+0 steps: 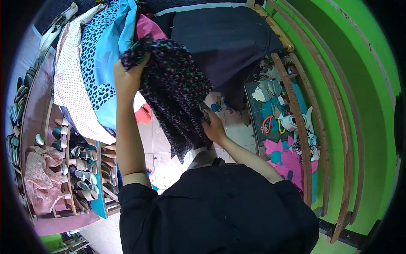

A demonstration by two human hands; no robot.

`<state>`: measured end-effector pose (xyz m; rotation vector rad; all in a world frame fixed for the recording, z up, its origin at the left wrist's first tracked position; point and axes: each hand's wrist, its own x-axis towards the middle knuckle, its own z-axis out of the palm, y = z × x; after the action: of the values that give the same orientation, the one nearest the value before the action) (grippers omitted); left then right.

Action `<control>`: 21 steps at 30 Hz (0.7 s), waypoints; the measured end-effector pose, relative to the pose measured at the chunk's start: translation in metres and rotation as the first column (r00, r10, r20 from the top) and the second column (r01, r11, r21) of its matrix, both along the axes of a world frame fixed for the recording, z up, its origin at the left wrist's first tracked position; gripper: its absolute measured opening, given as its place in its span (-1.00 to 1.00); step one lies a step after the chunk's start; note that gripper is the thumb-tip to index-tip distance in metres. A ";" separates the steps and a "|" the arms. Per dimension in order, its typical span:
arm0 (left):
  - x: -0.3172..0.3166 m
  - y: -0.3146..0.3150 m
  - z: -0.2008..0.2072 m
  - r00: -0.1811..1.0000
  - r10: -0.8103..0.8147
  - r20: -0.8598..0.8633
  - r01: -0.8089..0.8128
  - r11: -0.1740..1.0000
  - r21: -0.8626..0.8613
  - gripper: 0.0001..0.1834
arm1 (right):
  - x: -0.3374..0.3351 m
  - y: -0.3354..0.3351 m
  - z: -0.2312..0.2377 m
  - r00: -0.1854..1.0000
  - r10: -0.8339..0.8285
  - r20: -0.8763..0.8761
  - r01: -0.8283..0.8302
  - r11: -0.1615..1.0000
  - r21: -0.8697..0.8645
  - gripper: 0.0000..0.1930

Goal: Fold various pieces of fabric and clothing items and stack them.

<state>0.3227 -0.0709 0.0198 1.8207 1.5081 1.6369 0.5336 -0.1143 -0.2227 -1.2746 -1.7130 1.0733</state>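
Observation:
A dark floral fabric [173, 80], black with small pink and green marks, hangs in loose folds between my hands. My left hand [128, 76] is closed on its bunched upper left end, the arm stretched far forward. Lower and to the right, my right hand [213, 127] pinches the fabric's right edge. The lower end dangles free with a jagged hem. Just behind my left hand, a blue cloth with black spots [97, 59] drapes down, next to a cream dotted cloth [69, 80]. A pink cloth [149, 28] lies beyond the held fabric.
A dark cloth [220, 34] covers a surface at the far side. Rightward, a low table holds scissors with red and yellow handles [267, 124] and pink scraps [289, 165]. Wooden rails [342, 127] line the green wall. Racks of shoe forms [84, 169] and a lace cloth [40, 178] stand left.

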 end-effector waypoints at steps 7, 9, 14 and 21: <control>-0.045 -0.013 -0.001 0.990 0.127 0.060 -0.130 0.991 0.033 -0.74 | 0.095 0.060 0.000 0.894 -0.430 -0.127 0.447 0.872 0.197 -0.72; -0.067 -0.016 -0.010 0.982 -0.024 -0.189 -0.031 0.958 -0.284 -0.78 | 0.123 0.075 0.031 0.883 -0.461 -0.089 0.442 0.752 0.489 -0.67; -0.098 -0.025 -0.065 0.966 -0.125 -0.226 0.078 0.975 -0.208 -0.64 | 0.176 0.085 0.084 0.735 -0.566 -0.373 0.520 0.824 -0.224 -0.64; -0.132 -0.012 -0.087 0.880 0.187 0.436 -0.080 0.965 -0.251 -0.67 | 0.250 0.102 0.076 0.517 -0.707 -0.482 0.647 0.691 -0.320 -0.72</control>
<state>0.1903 -0.0825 -0.0672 1.1275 1.5457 1.7164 0.7834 -0.0122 -0.1471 -1.3236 -0.5788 0.9112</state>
